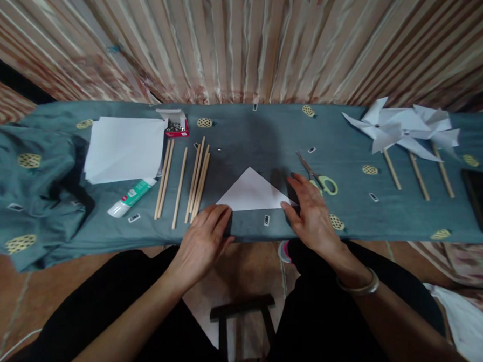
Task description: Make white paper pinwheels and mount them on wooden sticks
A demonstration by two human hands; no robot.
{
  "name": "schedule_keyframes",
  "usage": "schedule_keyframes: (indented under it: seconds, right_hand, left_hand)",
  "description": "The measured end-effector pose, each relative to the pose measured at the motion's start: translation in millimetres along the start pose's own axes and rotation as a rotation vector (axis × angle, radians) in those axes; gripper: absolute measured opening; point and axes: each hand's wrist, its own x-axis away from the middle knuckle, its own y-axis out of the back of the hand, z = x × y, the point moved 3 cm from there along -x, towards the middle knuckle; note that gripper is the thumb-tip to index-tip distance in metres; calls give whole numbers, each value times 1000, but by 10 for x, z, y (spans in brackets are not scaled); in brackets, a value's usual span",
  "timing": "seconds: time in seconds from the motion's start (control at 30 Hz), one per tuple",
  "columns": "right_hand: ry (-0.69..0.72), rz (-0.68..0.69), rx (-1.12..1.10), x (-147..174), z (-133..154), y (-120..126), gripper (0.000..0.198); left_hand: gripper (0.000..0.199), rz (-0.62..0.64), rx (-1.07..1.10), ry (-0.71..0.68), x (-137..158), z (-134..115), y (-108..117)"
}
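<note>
At the far left of the tabletop (pixel 264 133), its teal cloth (pixel 49 176) bunches up in folds. Beside that I have a stack of white sheets (pixel 124 150), its edges not quite squared, and just below the sheets a green and white glue tube (pixel 133 197) lies at a slant. A small red box (pixel 182 134) stands open at the stack's upper right corner, small metal pieces showing inside. Next come my wooden sticks: a pair (pixel 165 178), a single one (pixel 179 188), then a bunch (pixel 195 178) whose near ends lie close to my left hand (pixel 205 233). A tiny shiny bit (pixel 219 149) sits alone past them.

My left fingers are close together, their tips on the left corner of the white paper triangle (pixel 251 195); I cannot tell whether they pinch it. The triangle lies flat in front of me, long edge toward me, peak pointing away. My right hand (pixel 314 217) is loosely spread, thumb at the right corner, a bracelet (pixel 361 284) on the wrist. Just beyond those fingers lie scissors (pixel 318 178) with pale green handles. Farther right, white pinwheels (pixel 406 127) overlap, three sticks pointing my way, and a black phone (pixel 482 202) lies at the end.
</note>
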Motion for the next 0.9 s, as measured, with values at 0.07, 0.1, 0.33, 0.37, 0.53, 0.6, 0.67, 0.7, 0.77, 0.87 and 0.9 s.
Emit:
schedule_keyframes:
  seconds: [0.07,0.1,0.33,0.37,0.53,0.6,0.67,0.7,0.77,0.87,0.9]
  right_hand:
    - [8,16,9,3,-14,33,50]
    - [11,28,14,5,-19,46,50]
    - [13,36,25,10,23,80,51]
    - [4,27,14,0,37,85,47]
    - [-44,24,-71,-67,87,109,41]
    - [-56,35,-106,-77,97,110,40]
    - [-52,46,-148,-74,118,114,36]
    - [-40,51,-168,-71,136,125,34]
    - [0,42,-193,-66,184,179,30]
    - [64,-59,-154,-74,266,359,25]
    - [79,-105,-120,-78,291,431,26]
  left_hand:
    - [48,-17,-5,11,16,32,54]
    - [46,-21,-8,11,20,42,77]
    - [34,-8,-32,25,-8,51,188]
    - [36,-19,-27,33,-23,51,203]
    - [52,-78,-6,82,-116,84,229]
    - [57,-84,30,98,-147,114,199]
    - [63,-97,75,116,-179,149,155]
    - [66,-104,100,130,-198,166,134]
    - [72,-134,152,150,-255,181,114]
    - [79,-247,172,111,-384,105,193]
    - [80,-297,142,80,-431,46,245]
